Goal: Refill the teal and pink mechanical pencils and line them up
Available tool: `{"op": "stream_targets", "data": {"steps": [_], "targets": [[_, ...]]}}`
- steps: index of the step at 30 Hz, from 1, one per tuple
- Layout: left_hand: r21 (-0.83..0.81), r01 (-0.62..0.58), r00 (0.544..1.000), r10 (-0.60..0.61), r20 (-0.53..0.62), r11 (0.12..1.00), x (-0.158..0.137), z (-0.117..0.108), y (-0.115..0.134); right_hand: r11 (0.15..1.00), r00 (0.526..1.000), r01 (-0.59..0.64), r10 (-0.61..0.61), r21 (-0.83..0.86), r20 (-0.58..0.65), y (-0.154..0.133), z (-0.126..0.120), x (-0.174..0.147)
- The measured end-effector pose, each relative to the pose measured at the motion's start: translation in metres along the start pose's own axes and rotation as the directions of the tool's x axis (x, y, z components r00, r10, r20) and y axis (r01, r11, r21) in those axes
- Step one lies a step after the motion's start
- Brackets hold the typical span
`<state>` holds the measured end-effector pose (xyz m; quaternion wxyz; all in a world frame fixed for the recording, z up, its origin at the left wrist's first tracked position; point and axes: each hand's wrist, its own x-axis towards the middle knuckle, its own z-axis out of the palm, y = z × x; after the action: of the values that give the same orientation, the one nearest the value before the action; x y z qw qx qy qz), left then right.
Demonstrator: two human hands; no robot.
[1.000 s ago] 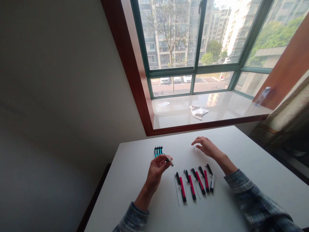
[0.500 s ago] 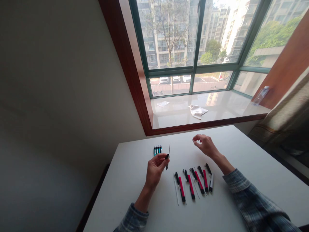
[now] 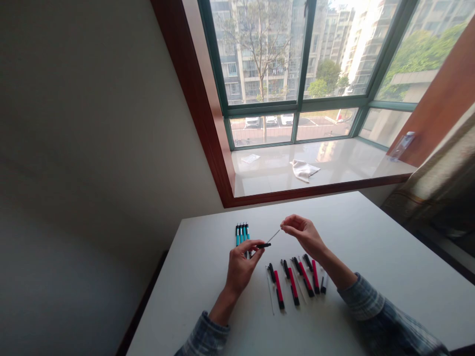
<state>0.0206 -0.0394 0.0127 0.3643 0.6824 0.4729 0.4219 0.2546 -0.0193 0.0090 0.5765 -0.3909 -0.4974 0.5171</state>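
My left hand (image 3: 241, 264) has its fingers pinched tight on a black pen top (image 3: 264, 245). It is up over the counter (image 3: 319, 329), a little short of the far edge. A thin refill (image 3: 273, 236) pokes out past it, slanting up to my right. My right hand (image 3: 303, 233) is at the far end of the refill, with its fingers bent in close together. I cannot tell if they pinch the tip or some tiny bit, because it is too small to see.

Just behind my left hand, four teal pens (image 3: 242, 232) lie side by side, near the far edge. My fingers hide their near ends. Closer to me, between my arms, four red pen barrels (image 3: 293, 287) lie in a slanting row, with black tops (image 3: 272, 273) and thin white refills (image 3: 270, 291) beside them. A gray barrel (image 3: 324, 282) with a black end lies by my right wrist.

There is lots of room to move on the right, between my right arm and the right edge. There is a wide white space in front of the row too. Between my hands the gap is small.
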Motion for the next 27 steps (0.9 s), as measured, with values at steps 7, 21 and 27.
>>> {"op": "stream_targets", "data": {"steps": [7, 21, 27], "targets": [[0.04, -0.03, 1.0, 0.03, 0.001, 0.999, 0.0, 0.0, 0.0, 0.999, 1.0, -0.014, 0.014, -0.049, -0.006, -0.003, -0.004, -0.001], [0.013, -0.026, 0.999, 0.025, 0.045, 1.0, 0.0, -0.001, 0.007, 0.98, 0.948, -0.057, 0.113, -0.188, 0.298, 0.0, 0.007, -0.005], [0.0, -0.032, 0.998, 0.032, 0.057, 0.999, 0.0, 0.001, 0.011, 0.963, 0.939, 0.083, 0.011, -0.258, 0.343, -0.003, 0.021, -0.013]]}}
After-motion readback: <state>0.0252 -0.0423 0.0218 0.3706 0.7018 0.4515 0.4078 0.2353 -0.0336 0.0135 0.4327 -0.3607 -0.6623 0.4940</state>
